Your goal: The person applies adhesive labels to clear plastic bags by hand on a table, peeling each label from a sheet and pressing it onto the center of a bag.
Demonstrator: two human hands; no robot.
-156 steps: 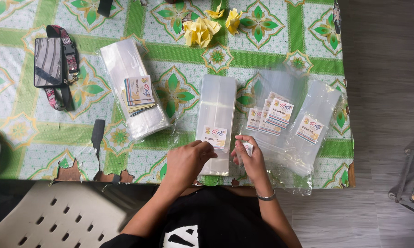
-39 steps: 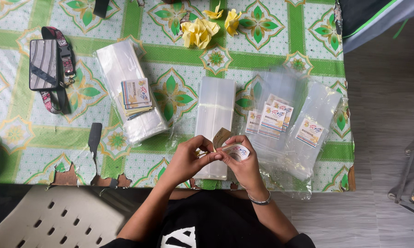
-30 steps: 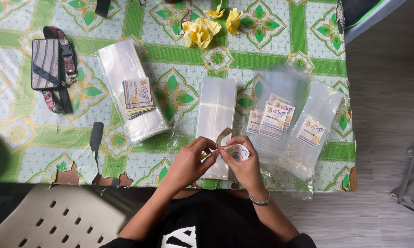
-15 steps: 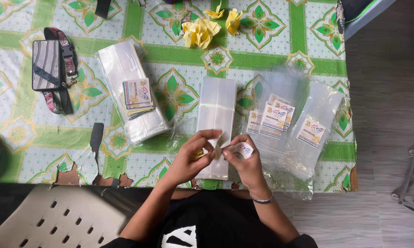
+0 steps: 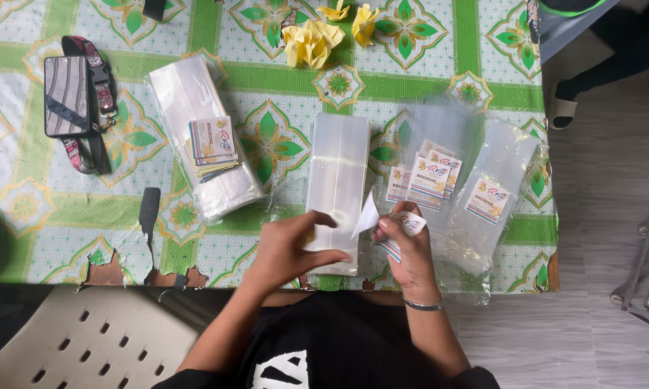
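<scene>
Clear plastic bags [image 5: 450, 169], right of centre, each hold a printed label card; a bare bag stack [image 5: 337, 184] lies centre. Right hand [image 5: 411, 252], lower centre, pinches a small label sheet [image 5: 405, 225], white with coloured print, between thumb and fingers. Left hand [image 5: 292, 248] is open, fingers spread, just left of the sheet, over the stack's near end.

The tablecloth [image 5: 267, 79] is green and white with leaf-and-flower tiles. Yellow paper flowers [image 5: 311, 39] lie on it. The plastic bags [image 5: 337, 173] are clear; their labels [image 5: 428, 176] are white with yellow, blue and red. The phone case [image 5: 66, 96] is grey-striped.
</scene>
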